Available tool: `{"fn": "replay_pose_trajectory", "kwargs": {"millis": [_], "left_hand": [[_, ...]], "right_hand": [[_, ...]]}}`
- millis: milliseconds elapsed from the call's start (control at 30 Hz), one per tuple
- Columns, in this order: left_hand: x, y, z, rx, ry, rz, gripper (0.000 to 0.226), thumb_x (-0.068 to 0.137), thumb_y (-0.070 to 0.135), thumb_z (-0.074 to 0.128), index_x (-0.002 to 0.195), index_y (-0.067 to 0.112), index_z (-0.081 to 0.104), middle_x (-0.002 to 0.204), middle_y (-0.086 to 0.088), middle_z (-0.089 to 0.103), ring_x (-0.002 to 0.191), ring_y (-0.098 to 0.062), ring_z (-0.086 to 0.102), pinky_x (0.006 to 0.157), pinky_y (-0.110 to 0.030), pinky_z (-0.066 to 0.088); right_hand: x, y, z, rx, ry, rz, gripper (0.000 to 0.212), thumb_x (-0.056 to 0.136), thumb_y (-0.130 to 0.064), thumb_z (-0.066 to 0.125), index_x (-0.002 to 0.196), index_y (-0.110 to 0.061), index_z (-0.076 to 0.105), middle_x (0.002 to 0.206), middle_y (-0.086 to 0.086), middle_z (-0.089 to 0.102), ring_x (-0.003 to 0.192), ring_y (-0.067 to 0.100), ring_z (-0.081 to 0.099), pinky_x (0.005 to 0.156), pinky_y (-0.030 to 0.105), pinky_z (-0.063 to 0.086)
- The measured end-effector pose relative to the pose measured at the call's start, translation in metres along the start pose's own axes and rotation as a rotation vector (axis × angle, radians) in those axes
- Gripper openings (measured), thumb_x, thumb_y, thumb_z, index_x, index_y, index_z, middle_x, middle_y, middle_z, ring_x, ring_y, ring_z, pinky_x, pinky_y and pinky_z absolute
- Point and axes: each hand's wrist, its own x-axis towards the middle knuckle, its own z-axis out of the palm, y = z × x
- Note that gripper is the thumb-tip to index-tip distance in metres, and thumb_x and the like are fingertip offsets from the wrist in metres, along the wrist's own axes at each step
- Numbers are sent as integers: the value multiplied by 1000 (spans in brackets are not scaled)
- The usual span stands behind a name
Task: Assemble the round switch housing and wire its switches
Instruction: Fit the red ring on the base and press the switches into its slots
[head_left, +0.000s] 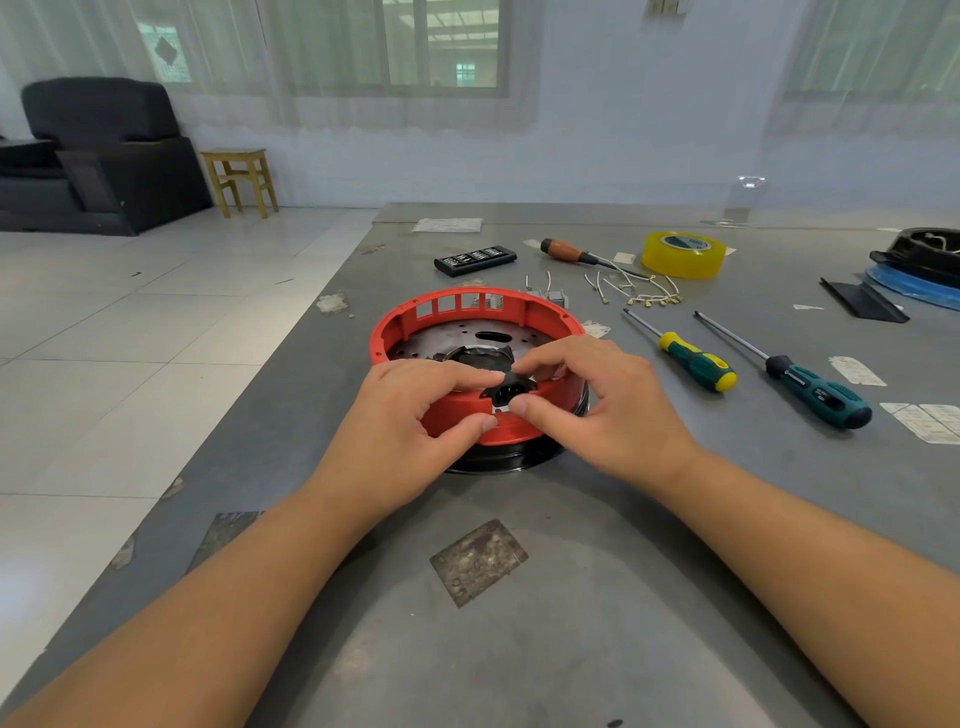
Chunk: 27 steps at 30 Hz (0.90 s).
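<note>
A round red housing (457, 306) with a metal floor stands on a black base in the middle of the grey table (519, 597). A black power socket (506, 391) sits at the near wall of the housing. My left hand (415, 415) holds the near rim, its forefinger on the socket's top and its thumb on the red wall. My right hand (587, 395) pinches the socket between forefinger and thumb. Small grey switches (557, 299) and short wires with brass terminals (644, 293) lie behind the housing.
To the right lie a yellow-green screwdriver (691, 358) and a teal one (810, 387). Farther back are a wooden-handled screwdriver (566, 252), a roll of yellow tape (683, 254) and a black bit case (475, 260). A black and blue assembly (919, 265) sits at the right edge. The table's left edge drops to tiled floor.
</note>
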Motion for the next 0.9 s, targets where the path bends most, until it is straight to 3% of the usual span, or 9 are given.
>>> {"fn": "replay_pose_trajectory", "kwargs": {"millis": [167, 267, 400, 467, 567, 900], "left_hand": [[-1, -7, 0, 1, -37, 42, 43, 84, 50, 77, 125, 48, 62, 117, 43, 58, 119, 24, 46, 112, -23, 33], [-1, -10, -1, 20, -83, 90, 57, 78, 65, 72, 130, 47, 57, 123, 54, 49, 125, 29, 35, 113, -13, 23], [-1, -13, 0, 81, -108, 121, 71, 74, 57, 85, 134, 48, 48, 117, 50, 46, 123, 35, 24, 107, -23, 28], [-1, -14, 2, 85, -87, 124, 72, 74, 48, 90, 133, 47, 49, 118, 48, 44, 122, 37, 22, 109, -19, 26], [-3, -15, 4, 79, -57, 130, 66, 75, 49, 82, 133, 46, 51, 119, 49, 45, 123, 35, 26, 111, -7, 19], [-4, -16, 8, 57, -23, 131, 56, 78, 55, 73, 131, 43, 58, 122, 42, 54, 123, 26, 38, 112, -16, 24]], "right_hand": [[0, 11, -4, -122, -144, -126, 62, 80, -60, 75, 127, -23, 63, 119, -15, 66, 111, 1, 58, 103, 35, 44], [-5, 18, -3, -185, -221, -174, 73, 81, -62, 74, 138, -22, 54, 129, -8, 65, 119, 8, 55, 112, 35, 36], [-9, 22, -1, -193, -180, -202, 68, 85, -55, 72, 138, -18, 53, 127, -4, 65, 118, 9, 54, 112, 30, 35], [-9, 22, -1, -188, -167, -213, 67, 84, -54, 72, 137, -17, 55, 126, -4, 65, 117, 9, 54, 111, 29, 34], [-9, 24, -2, -185, -168, -234, 65, 85, -51, 75, 138, -20, 53, 127, -5, 66, 117, 9, 57, 112, 31, 35], [-11, 28, 0, -153, -134, -260, 55, 81, -41, 83, 126, -14, 65, 122, -2, 71, 116, 15, 64, 106, 45, 45]]}}
